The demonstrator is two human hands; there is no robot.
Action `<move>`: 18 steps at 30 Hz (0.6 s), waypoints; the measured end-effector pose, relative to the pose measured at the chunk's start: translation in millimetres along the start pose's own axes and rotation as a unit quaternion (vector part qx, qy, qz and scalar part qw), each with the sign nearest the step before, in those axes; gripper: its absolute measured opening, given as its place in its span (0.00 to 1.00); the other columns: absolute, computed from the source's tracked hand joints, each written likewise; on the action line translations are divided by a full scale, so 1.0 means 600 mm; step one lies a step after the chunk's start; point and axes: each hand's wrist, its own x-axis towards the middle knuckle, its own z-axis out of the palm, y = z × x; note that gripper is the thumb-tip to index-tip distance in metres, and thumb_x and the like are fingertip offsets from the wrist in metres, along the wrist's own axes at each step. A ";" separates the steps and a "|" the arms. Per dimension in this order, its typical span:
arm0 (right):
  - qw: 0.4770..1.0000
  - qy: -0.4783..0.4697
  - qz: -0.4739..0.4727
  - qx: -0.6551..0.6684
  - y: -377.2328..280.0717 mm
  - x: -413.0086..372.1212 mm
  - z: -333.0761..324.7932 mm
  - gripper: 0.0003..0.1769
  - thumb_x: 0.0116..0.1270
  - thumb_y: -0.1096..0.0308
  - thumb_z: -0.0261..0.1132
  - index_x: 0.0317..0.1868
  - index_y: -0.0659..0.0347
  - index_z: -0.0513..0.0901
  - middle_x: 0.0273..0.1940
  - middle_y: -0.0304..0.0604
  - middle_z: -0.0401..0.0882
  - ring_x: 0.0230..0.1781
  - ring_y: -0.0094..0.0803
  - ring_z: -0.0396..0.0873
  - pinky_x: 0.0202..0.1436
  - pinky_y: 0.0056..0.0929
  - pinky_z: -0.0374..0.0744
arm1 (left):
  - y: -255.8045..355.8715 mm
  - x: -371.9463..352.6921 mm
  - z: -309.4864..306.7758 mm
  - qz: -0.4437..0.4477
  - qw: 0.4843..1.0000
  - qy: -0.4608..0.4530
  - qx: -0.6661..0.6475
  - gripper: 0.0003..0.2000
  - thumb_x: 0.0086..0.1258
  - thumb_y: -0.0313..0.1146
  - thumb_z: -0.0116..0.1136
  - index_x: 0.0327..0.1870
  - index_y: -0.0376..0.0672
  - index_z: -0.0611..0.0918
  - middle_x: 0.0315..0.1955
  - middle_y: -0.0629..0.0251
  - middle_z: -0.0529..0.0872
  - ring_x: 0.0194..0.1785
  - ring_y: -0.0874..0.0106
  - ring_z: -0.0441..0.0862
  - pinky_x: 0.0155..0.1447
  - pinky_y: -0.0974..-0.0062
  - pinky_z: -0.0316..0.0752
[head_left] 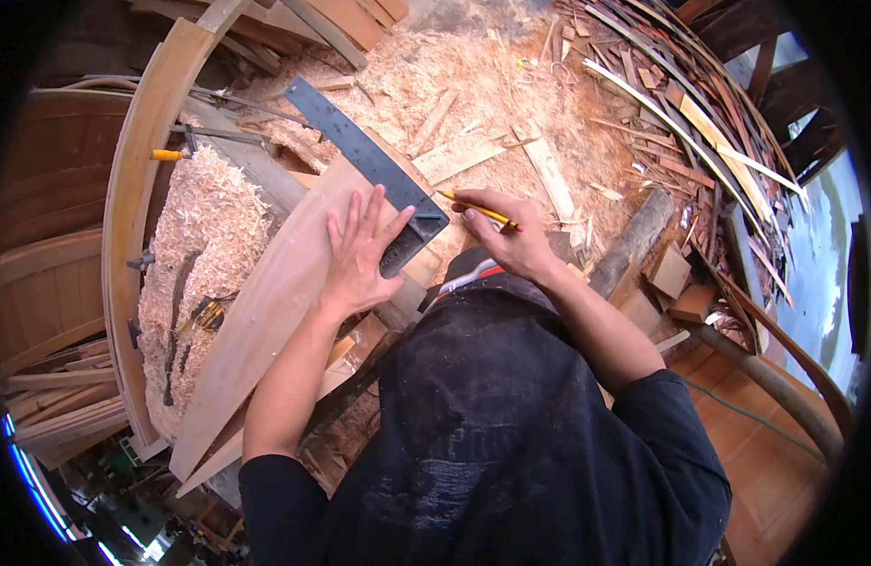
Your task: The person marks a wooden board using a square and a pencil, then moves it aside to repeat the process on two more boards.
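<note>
1 pale board (265,302) is set beneath the left hand (364,255) and to the left of the right hand (511,236), its long shape stretched down past the left forearm. 1 black square (346,132) is laid across the board's upper end, its corner placed between the 2 hands. The left hand is spread flat, nothing gripped in it; the board and the square are pressed by its palm and outstretched fingers. 1 yellow pencil (482,209) is grasped in the right hand, its tip held just beside the square's corner; whether wood is touched by the tip cannot be told.

Counted in all are 2 hands, 1 board, 1 square and 1 pencil. To the left, 1 mound of shavings (214,203) is seen, with 1 yellow handle (166,155) near its top and 1 yellow-and-black object (209,314) half buried lower down. At the upper right, 1 heap of wood strips (699,141) is piled, too tangled to be counted strip by strip.
</note>
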 end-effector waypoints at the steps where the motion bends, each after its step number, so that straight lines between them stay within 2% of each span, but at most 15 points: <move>1: 1.000 0.003 -0.017 -0.018 0.001 0.000 0.004 0.16 0.72 0.72 0.64 0.57 0.63 0.86 0.47 0.50 0.90 0.48 0.41 0.89 0.54 0.34 0.83 | 0.000 0.000 -0.001 0.000 1.000 0.000 -0.001 0.51 0.45 0.35 0.67 0.80 0.68 0.66 0.85 0.57 0.47 0.85 0.42 0.41 0.78 0.26 0.34; 4: 0.996 -0.001 -0.050 -0.074 0.004 0.001 0.011 0.17 0.69 0.70 0.66 0.57 0.60 0.86 0.46 0.52 0.89 0.46 0.49 0.87 0.52 0.40 0.84 | 0.002 0.001 -0.004 -0.003 1.000 -0.002 -0.003 0.51 0.45 0.35 0.67 0.80 0.68 0.66 0.85 0.58 0.47 0.85 0.42 0.41 0.78 0.26 0.34; 7: 0.985 -0.041 -0.082 -0.148 -0.002 0.003 0.009 0.18 0.69 0.75 0.65 0.59 0.63 0.85 0.45 0.52 0.89 0.44 0.45 0.87 0.50 0.37 0.83 | 0.004 0.001 -0.006 -0.008 1.000 -0.004 -0.006 0.50 0.44 0.35 0.68 0.79 0.69 0.67 0.85 0.58 0.47 0.85 0.43 0.41 0.78 0.26 0.34; 10: 0.975 -0.071 -0.122 -0.174 -0.011 0.006 0.005 0.17 0.69 0.73 0.66 0.57 0.62 0.86 0.44 0.53 0.88 0.41 0.49 0.86 0.48 0.41 0.82 | 0.005 0.002 -0.007 -0.012 1.000 -0.010 -0.009 0.50 0.45 0.35 0.69 0.79 0.70 0.67 0.85 0.59 0.46 0.85 0.43 0.41 0.78 0.26 0.35; 13: 0.962 -0.103 -0.097 -0.234 -0.036 0.000 -0.019 0.15 0.69 0.73 0.66 0.55 0.62 0.86 0.43 0.52 0.88 0.41 0.49 0.86 0.48 0.40 0.83 | 0.008 0.002 -0.011 -0.018 1.000 -0.019 -0.006 0.49 0.48 0.36 0.70 0.79 0.72 0.67 0.85 0.59 0.46 0.85 0.44 0.40 0.78 0.26 0.35; 16: 0.978 -0.035 -0.087 -0.184 -0.037 -0.003 -0.012 0.14 0.69 0.73 0.66 0.54 0.61 0.86 0.42 0.51 0.88 0.41 0.48 0.86 0.47 0.41 0.83 | 0.003 0.005 -0.009 -0.011 1.000 -0.009 -0.003 0.49 0.47 0.36 0.70 0.79 0.70 0.67 0.84 0.58 0.48 0.85 0.44 0.41 0.78 0.26 0.35; 18: 0.981 -0.028 -0.076 -0.175 -0.032 0.006 0.000 0.15 0.67 0.71 0.67 0.54 0.59 0.87 0.42 0.51 0.89 0.39 0.49 0.85 0.46 0.43 0.82 | 0.001 0.003 -0.003 -0.003 1.000 0.006 -0.005 0.49 0.45 0.35 0.68 0.78 0.68 0.69 0.84 0.57 0.50 0.85 0.43 0.44 0.77 0.24 0.35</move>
